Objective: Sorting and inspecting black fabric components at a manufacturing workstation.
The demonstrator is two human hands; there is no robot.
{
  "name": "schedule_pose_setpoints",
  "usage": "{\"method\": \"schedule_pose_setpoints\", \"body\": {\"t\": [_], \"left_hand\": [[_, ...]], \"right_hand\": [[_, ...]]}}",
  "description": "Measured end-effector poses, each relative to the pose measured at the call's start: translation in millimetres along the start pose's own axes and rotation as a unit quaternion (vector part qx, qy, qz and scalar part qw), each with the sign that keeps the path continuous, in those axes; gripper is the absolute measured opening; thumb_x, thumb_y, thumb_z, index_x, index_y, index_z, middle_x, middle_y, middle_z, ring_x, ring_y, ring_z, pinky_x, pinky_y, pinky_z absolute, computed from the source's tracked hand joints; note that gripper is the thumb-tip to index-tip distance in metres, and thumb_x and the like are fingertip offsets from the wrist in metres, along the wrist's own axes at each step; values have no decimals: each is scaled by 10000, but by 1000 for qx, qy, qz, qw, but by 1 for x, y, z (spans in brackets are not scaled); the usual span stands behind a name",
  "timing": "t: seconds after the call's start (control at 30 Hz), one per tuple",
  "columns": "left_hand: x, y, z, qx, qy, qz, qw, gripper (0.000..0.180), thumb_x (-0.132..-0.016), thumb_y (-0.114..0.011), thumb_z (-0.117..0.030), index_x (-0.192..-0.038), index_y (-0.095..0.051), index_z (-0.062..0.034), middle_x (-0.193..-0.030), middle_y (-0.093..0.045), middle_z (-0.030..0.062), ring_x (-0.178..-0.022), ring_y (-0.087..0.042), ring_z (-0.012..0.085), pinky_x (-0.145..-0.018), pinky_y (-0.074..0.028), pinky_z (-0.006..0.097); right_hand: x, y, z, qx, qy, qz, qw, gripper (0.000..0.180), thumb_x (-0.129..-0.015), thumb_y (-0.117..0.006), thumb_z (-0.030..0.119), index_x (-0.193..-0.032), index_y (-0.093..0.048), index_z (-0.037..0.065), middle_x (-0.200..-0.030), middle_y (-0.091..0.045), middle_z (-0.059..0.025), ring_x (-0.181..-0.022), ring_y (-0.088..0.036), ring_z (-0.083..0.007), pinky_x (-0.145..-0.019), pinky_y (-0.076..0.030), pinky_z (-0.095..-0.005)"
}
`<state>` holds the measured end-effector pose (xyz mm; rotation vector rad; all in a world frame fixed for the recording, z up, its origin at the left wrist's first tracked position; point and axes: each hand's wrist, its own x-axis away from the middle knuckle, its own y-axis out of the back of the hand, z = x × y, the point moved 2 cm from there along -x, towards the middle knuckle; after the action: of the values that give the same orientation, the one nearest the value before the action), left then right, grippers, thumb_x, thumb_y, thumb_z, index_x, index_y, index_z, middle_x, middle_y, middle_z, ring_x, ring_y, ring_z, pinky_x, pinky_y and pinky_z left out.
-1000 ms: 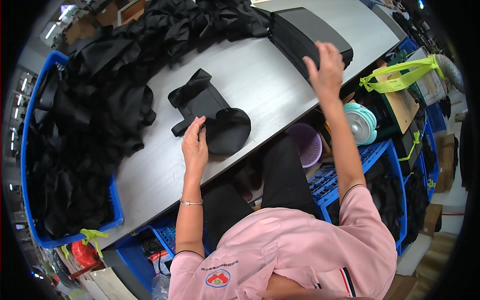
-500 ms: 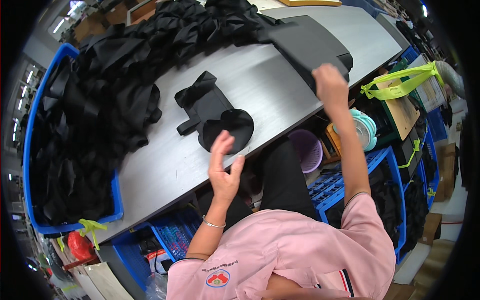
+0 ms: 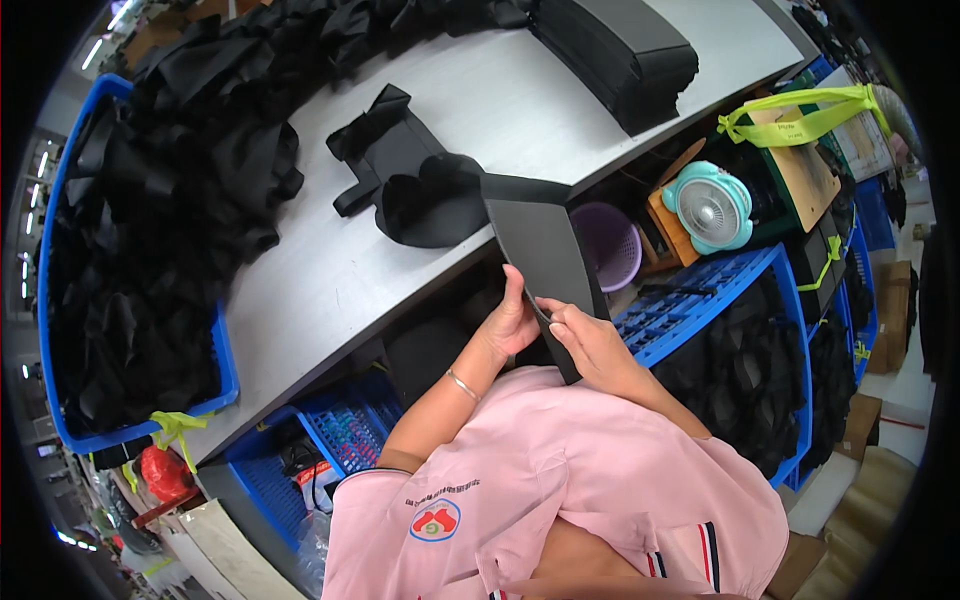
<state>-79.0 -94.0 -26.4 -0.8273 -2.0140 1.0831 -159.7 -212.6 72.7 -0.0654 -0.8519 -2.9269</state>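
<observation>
Grey table point(image 3: 330, 270): black fabric heap point(image 3: 200, 150), cut black pieces point(image 3: 410, 180), stacked black sheets point(image 3: 615, 50).

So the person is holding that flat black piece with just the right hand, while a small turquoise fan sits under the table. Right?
Not quite. The head view shows both hands on the flat black piece: the left hand and the right hand grip its lower end. The turquoise fan does sit under the table.

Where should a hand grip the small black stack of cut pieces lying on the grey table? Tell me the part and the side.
Probably the narrow tab end of the stack of cut pieces, at its upper left. It juts clear of the wider rounded end, so fingers could pinch it from the table's bare far side. The near rounded end lies partly under the black panel held by both hands.
</observation>
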Motion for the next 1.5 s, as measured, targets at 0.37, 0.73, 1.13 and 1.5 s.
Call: {"method": "schedule_pose_setpoints", "body": {"t": [0.37, 0.73, 1.13, 1.5], "left_hand": [[27, -27, -51, 41, -128, -29, 991, 644, -864, -775, -256, -1390, -474, -38, -1201, -643, 153, -1100, -657, 327, -968, -542, 471], [54, -45, -65, -143, -184, -103, 967, 460, -929, -672, -193, -1294, -532, 49, -1263, -615, 178, -1092, -646, 284, -943, -534, 402], [45, 14, -155, -689, -387, -424, 442, 422, -812, -590, 34, -1214, -682, -55, -1431, -504, 145, -1205, -467, 352, -1042, -405, 381], [44, -79, -91, -742, -425, -53, 516, 394, -722, -605, 60, -1091, -705, -34, -1251, -650, 43, -888, -572, 282, -751, -524, 343]], "right_hand": [[16, 12, -5, -127, -51, -13, 991, 231, -1020, -532, 213, -999, -605, -5, -908, -651, -110, -798, -626, -173, -726, -493, -295], [-14, -19, -10, -177, -57, 63, 981, 542, -968, -620, 220, -1430, -442, 1, -1175, -671, -185, -1047, -667, -218, -898, -507, -325], [-58, -17, -4, -84, -26, 54, 995, 566, -946, -596, 130, -1472, -404, 43, -1034, -668, -208, -891, -653, -267, -803, -494, -338], [-120, -40, -65, 120, 283, -98, 947, 364, -874, -641, 123, -1222, -589, 27, -797, -663, -179, -727, -650, -376, -635, -497, -462]]}}
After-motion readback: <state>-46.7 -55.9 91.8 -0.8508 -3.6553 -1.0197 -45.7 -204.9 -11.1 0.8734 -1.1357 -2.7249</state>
